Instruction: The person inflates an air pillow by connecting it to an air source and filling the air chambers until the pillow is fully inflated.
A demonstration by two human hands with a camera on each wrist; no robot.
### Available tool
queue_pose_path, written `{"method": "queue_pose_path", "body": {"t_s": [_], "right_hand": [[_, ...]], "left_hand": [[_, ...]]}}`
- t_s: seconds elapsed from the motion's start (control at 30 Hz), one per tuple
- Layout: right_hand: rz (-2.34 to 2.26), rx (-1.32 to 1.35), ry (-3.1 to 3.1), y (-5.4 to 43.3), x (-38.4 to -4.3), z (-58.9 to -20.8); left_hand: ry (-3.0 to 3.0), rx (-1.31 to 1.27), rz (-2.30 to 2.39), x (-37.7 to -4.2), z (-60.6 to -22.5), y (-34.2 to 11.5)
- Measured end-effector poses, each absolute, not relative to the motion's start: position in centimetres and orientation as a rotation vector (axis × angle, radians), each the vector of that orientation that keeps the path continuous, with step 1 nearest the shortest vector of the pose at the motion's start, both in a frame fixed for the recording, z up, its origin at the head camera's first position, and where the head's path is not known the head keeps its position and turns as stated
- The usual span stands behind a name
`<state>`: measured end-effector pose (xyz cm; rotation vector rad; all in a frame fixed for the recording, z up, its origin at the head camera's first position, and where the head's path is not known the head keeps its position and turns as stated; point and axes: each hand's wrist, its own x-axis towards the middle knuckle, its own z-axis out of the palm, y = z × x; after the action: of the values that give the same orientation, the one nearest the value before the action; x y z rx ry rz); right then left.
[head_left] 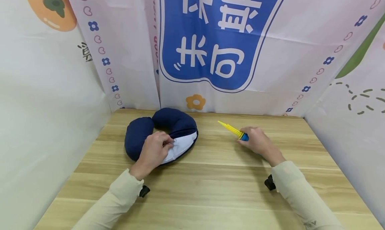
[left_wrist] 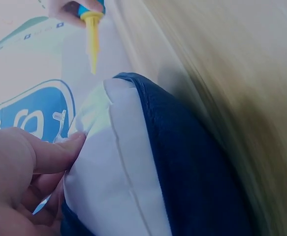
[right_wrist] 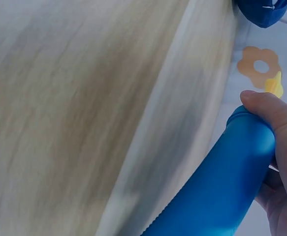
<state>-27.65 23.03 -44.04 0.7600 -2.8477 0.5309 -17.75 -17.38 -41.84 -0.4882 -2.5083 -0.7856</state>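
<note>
A navy U-shaped neck pillow (head_left: 174,120) lies at the table's back left, its cover peeled back over a white inner bladder (left_wrist: 118,147). My left hand (head_left: 154,150) pinches the bladder between thumb and fingers, beside a clear air valve (left_wrist: 59,120) that stands up from it. My right hand (head_left: 257,140) grips a hand pump with a blue barrel (right_wrist: 222,172) and a yellow nozzle (head_left: 230,128). The nozzle points up and left toward the pillow, well apart from it. In the right wrist view the pillow shows only as a navy corner.
The wooden table (head_left: 204,190) ends at a printed white cloth (head_left: 132,56) hanging behind it, with more cloth on both sides. A black wrist camera (head_left: 144,191) sits under the left cuff, another (head_left: 270,182) under the right.
</note>
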Motion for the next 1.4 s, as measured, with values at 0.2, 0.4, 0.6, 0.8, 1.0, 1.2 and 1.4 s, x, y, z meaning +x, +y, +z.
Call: {"method": "queue_pose_path", "body": {"t_s": [0.2,0.4,0.6,0.8,1.0,1.2,1.4], "right_hand": [[0.513,0.770,-2.876,22.8,-28.1,-44.8],[0.495,0.756,-2.951,22.6,-28.3,-45.6],[0.490,0.738,-2.963,22.6,-28.1,-45.7],[0.476,0.735,-2.954,22.6,-28.0,-45.1],[0.462,0.748,-2.944,22.6,-27.9,-42.7],[0.436,0.821,-2.917,21.8,-27.5,-39.4],[0.403,0.941,-2.842,19.6,-26.4,-37.2]], "left_hand": [[-2.520,-0.489,-0.798,-17.7,-42.2,-16.6],[-2.522,-0.491,-0.797,-17.9,-42.3,-16.2],[-2.530,-0.482,-0.807,-17.8,-42.2,-16.2],[-2.538,-0.484,-0.815,-17.8,-42.2,-16.1],[-2.544,-0.479,-0.814,-17.8,-42.2,-16.2],[-2.549,-0.468,-0.814,-17.8,-42.2,-16.2],[-2.548,-0.466,-0.813,-17.8,-42.4,-16.2]]}}
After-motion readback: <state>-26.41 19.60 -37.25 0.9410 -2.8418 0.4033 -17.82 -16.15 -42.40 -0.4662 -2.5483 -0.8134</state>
